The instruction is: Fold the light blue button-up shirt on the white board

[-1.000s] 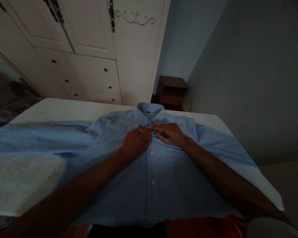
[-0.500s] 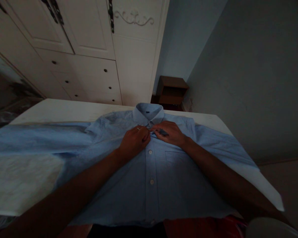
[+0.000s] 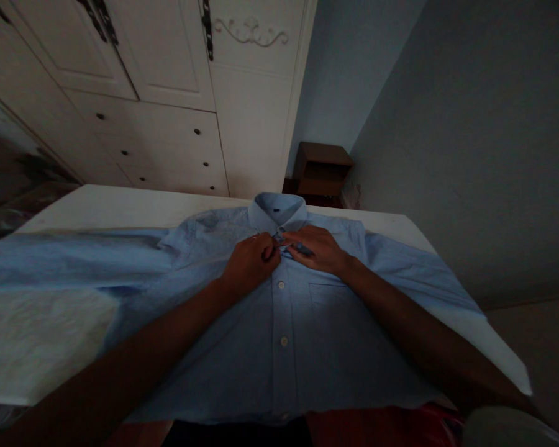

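Note:
A light blue button-up shirt (image 3: 242, 366) lies face up with its collar (image 3: 263, 216) at the far side and its sleeves spread to both sides. Just below the collar, my left hand (image 3: 252, 259) pinches the front placket from the left. My right hand (image 3: 319, 249) grips the same stretch of placket from the right, its fingertips almost meeting the left ones. Whatever button sits between the fingers is hidden. Lower on the placket, a white button (image 3: 281, 285) and another white button (image 3: 284, 341) show. A chest pocket (image 3: 330, 295) lies below my right wrist.
The shirt rests on a white table (image 3: 116, 202), its sleeves reaching toward both sides. Beyond stands a white wardrobe (image 3: 256, 118) with drawers. A small brown nightstand (image 3: 326, 155) is in the corner beside the grey wall (image 3: 484, 149).
The fingers of my left hand have shifted slightly at the placket, and a bit more of the fabric between both hands shows. My right hand stays nearly in place.

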A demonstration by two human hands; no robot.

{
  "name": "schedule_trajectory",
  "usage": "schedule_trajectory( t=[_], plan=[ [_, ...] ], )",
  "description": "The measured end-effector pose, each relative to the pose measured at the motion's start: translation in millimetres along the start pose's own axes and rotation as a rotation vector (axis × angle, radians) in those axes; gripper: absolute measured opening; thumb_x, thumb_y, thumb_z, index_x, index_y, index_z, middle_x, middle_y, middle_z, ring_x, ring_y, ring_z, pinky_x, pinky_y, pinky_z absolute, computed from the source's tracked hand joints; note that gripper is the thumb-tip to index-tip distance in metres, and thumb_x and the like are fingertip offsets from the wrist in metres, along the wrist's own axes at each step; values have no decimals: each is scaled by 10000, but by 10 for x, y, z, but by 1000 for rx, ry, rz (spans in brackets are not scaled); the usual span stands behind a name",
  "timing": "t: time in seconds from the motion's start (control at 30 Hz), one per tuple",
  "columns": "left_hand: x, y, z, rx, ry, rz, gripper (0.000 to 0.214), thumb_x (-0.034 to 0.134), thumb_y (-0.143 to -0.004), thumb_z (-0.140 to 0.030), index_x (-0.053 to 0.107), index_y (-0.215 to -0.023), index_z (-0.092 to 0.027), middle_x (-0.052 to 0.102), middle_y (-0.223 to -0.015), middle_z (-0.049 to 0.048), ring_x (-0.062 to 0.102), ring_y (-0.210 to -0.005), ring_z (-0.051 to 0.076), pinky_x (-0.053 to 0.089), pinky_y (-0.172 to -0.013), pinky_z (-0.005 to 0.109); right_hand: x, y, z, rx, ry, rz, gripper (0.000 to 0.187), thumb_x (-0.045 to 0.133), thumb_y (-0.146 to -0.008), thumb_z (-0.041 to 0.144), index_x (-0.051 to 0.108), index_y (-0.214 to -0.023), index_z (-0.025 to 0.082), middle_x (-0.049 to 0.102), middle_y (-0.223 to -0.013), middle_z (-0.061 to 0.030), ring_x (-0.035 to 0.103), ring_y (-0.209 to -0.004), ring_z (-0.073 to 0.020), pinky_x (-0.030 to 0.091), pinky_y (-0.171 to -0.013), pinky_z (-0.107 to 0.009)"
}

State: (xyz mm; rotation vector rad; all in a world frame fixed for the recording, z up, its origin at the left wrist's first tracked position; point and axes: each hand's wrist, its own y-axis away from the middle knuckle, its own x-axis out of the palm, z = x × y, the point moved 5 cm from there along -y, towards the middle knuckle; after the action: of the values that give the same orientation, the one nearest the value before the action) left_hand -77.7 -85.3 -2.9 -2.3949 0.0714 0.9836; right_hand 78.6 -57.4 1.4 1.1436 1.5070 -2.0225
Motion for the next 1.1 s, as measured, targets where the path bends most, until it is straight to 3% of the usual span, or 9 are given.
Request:
schedule_trajectory(
  t=[0.2,0.53,0.93,1.1],
  plan=[
    [-16,-28,54,-93,204,-17,287,580,-743,-193,313,-641,-224,696,-791,10,657,-753,141,491,-699,277,21,-31,12,50,-116,-1,421,540,-879,195,487,-1292,257,708,-938,-33,656,-804,-164,544,-785,-337],
    [-33,-45,99,-177,313,-33,303,612,-716,-196,321,-636,-223,696,-754,9,660,-727,142,496,-674,279,11,-32,-4,76,-258,-26,623,592,-859,210,357,-1430,288,704,-998,-20,654,-774,-146,554,-823,-345],
    [-1,-46,133,-184,334,-6,304,625,-718,-185,333,-641,-214,707,-770,8,668,-723,133,495,-662,256,80,19,-118,250,-359,-24,444,625,-852,261,534,-1287,247,725,-930,-15,654,-728,-129,559,-738,-292],
    [5,-49,87,-90,242,43,257,623,-746,-186,380,-666,-209,699,-790,0,661,-731,133,483,-655,245,107,35,-114,245,-390,-27,401,625,-839,227,543,-1231,239,710,-921,-20,637,-730,-131,551,-742,-297]
  ],
)
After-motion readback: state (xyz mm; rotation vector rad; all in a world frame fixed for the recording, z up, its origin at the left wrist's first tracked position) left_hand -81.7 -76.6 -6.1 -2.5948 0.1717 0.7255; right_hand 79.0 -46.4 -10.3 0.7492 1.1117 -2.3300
